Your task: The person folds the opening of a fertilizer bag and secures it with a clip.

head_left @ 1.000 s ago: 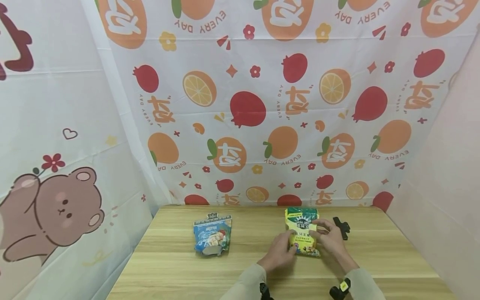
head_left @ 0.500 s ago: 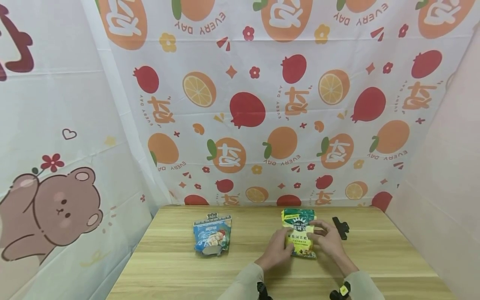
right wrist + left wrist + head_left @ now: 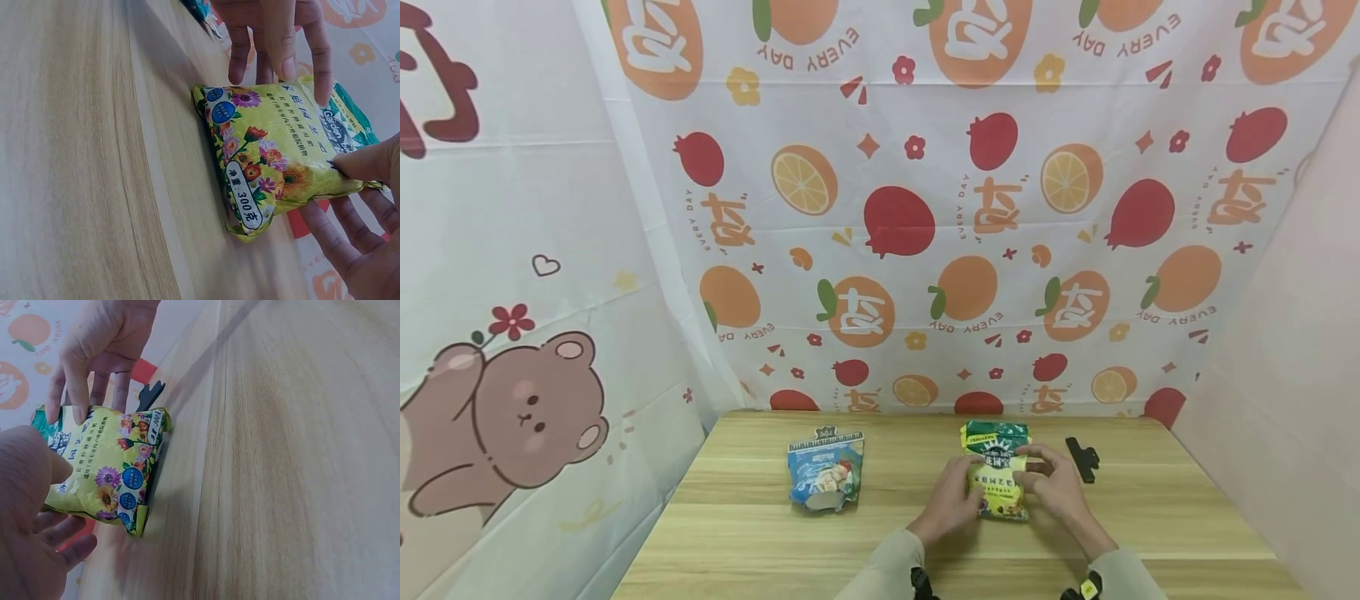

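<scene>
Since the earlier head frames, the yellow-green packet has been shifted slightly left and toward the bottom edge. In the head view it is pinched at the lower right of centre, above the tabletop, its left side by the left hand, its right by the right hand. A black clip is seen near the right hand, a blue bag at lower left of centre. In the left wrist view, the packet's printed face is crossed by the left thumb. In the right wrist view, it is gripped from lower right by the right hand.
</scene>
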`<state>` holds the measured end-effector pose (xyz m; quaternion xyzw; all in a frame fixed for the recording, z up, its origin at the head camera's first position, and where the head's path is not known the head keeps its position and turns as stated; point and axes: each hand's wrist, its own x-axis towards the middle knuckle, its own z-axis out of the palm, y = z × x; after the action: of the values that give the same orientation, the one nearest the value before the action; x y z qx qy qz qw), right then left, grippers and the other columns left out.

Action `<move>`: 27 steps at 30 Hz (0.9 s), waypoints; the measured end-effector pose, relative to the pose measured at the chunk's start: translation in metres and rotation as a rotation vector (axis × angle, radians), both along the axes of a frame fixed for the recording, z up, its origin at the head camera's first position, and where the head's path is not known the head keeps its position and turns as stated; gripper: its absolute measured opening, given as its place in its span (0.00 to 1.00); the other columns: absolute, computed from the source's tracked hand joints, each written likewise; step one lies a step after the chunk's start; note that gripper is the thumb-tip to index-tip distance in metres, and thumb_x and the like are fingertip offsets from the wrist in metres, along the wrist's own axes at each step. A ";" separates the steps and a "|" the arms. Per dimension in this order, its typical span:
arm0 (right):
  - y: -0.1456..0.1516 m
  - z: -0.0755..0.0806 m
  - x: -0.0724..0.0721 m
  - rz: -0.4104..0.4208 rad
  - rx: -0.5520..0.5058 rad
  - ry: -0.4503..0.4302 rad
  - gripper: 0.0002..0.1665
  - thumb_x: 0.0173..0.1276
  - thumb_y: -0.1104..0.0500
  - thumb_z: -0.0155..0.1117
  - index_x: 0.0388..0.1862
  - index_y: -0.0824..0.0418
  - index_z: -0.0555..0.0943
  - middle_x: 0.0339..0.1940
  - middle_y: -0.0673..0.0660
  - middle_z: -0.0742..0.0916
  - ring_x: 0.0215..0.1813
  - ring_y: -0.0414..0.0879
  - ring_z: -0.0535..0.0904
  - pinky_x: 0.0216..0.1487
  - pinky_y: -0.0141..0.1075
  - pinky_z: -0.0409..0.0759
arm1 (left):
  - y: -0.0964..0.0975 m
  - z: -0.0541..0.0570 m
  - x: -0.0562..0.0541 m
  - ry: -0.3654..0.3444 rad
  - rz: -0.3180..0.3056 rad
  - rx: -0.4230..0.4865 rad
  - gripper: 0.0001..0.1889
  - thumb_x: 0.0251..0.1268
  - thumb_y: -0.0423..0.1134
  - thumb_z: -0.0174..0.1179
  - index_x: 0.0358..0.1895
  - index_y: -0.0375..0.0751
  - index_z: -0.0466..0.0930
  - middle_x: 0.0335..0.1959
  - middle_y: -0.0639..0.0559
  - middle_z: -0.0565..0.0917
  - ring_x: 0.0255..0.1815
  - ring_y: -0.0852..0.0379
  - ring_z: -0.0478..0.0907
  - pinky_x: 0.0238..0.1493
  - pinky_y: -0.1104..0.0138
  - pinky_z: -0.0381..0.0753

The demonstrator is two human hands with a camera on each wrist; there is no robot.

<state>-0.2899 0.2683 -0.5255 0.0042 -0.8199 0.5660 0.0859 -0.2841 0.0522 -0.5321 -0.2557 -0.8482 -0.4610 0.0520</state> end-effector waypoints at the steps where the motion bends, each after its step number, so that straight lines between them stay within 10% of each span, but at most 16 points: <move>1: 0.000 0.000 0.000 0.003 0.002 0.004 0.23 0.61 0.65 0.73 0.56 0.60 0.83 0.68 0.61 0.79 0.61 0.59 0.82 0.45 0.33 0.85 | 0.000 0.000 0.000 0.001 0.003 0.003 0.24 0.69 0.29 0.56 0.68 0.40 0.71 0.64 0.42 0.77 0.66 0.46 0.75 0.70 0.51 0.75; 27: 0.000 0.002 0.008 0.076 0.150 0.088 0.22 0.58 0.66 0.74 0.53 0.55 0.84 0.55 0.57 0.87 0.49 0.45 0.79 0.54 0.45 0.76 | 0.001 -0.004 -0.003 0.092 0.034 0.114 0.16 0.65 0.25 0.59 0.53 0.42 0.82 0.46 0.47 0.81 0.44 0.58 0.75 0.42 0.74 0.73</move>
<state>-0.2821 0.2680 -0.5237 0.0665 -0.8547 0.5050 0.0998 -0.2874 0.0529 -0.5356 -0.2589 -0.8215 -0.4953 0.1131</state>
